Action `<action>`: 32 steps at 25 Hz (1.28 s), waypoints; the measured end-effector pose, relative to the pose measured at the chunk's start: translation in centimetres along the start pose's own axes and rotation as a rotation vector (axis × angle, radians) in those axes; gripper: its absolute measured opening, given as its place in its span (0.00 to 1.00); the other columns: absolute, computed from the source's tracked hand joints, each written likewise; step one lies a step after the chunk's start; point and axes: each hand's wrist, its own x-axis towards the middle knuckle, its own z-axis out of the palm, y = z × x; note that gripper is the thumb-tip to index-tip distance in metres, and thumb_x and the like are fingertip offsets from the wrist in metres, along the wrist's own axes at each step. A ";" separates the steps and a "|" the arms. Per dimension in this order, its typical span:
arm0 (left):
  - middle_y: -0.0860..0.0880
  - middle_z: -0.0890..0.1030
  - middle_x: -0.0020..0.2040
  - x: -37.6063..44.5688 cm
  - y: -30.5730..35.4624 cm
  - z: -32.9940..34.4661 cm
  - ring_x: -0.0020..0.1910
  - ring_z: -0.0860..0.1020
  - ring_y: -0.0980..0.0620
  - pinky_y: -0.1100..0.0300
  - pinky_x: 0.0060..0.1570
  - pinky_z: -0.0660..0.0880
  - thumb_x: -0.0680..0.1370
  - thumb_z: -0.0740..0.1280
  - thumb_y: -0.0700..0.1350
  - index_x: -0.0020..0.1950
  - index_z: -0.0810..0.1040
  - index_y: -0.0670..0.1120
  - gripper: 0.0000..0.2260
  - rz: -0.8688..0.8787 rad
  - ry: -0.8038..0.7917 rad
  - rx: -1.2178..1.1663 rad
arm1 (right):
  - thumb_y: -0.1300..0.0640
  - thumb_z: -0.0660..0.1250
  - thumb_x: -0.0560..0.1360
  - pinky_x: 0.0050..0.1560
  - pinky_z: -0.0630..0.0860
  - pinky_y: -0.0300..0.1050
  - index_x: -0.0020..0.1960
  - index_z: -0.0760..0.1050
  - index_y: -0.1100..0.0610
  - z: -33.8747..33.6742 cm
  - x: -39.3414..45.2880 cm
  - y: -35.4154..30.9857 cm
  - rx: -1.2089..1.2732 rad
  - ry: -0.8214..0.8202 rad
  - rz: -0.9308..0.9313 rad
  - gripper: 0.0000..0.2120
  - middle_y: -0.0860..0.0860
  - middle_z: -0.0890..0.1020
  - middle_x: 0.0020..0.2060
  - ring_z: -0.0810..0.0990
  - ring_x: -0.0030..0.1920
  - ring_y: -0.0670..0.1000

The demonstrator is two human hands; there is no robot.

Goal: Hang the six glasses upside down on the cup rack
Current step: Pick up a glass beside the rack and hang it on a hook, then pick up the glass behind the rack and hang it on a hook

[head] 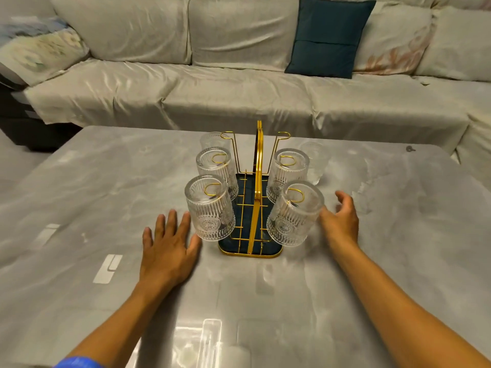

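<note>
A gold wire cup rack (257, 197) with a dark blue base stands on the grey table. Several ribbed glasses hang upside down on it: near left (210, 208), far left (216, 168), near right (293, 213), far right (287, 173). Two rear hooks (283, 135) are bare. One glass (214, 140) stands on the table behind the left row, another glass (313, 160) on the table at the back right. My left hand (168, 248) lies flat and open beside the near left glass. My right hand (341, 219) is open, its fingers next to the near right glass.
The glossy grey table (106, 235) reaches to a pale covered sofa (239, 75) behind it. A dark teal cushion (329, 35) leans on the sofa back. A small dark object (410, 148) lies near the table's far right edge.
</note>
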 end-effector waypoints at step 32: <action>0.49 0.43 0.81 -0.4 0.5 -0.3 0.79 0.40 0.47 0.43 0.75 0.40 0.78 0.41 0.67 0.79 0.45 0.57 0.31 0.000 0.014 -0.020 | 0.46 0.80 0.61 0.45 0.78 0.42 0.58 0.79 0.51 -4.1 9.1 -18.7 -0.070 -0.114 -0.543 0.28 0.50 0.81 0.52 0.79 0.50 0.50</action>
